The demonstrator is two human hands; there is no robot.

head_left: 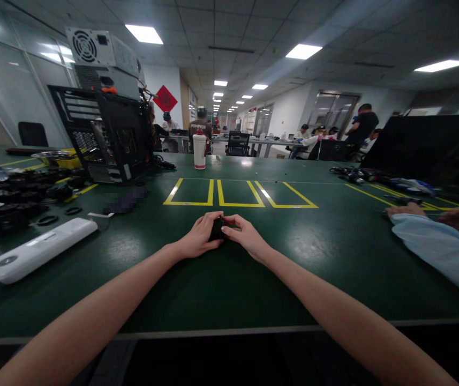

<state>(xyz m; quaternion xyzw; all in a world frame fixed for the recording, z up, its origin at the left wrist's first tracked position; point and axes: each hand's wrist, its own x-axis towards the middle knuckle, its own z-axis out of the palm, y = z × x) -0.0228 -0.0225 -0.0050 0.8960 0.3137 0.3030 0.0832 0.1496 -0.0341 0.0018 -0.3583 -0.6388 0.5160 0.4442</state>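
A small black object (pixel 216 229) is between my two hands, just above or on the green table (pixel 229 289); its kind is too dark and too covered to make out. My left hand (pixel 200 235) is closed round its left side, thumb below and fingers over the top. From the right, my right hand (pixel 243 234) pinches the same object with thumb and fingertips. Parts of the object are hidden behind the fingers. Beyond the hands, several yellow tape outlines (pixel 240 204) mark the tabletop.
A white power strip (pixel 40 249) lies at left, near black rings (pixel 47 220) and dark parts. Behind them stands an open computer case (pixel 112 134) with power supplies (pixel 103 51) on top. A white cup (pixel 199 151) stands at the far edge. At right rests a co-worker's sleeved arm (pixel 434 246).
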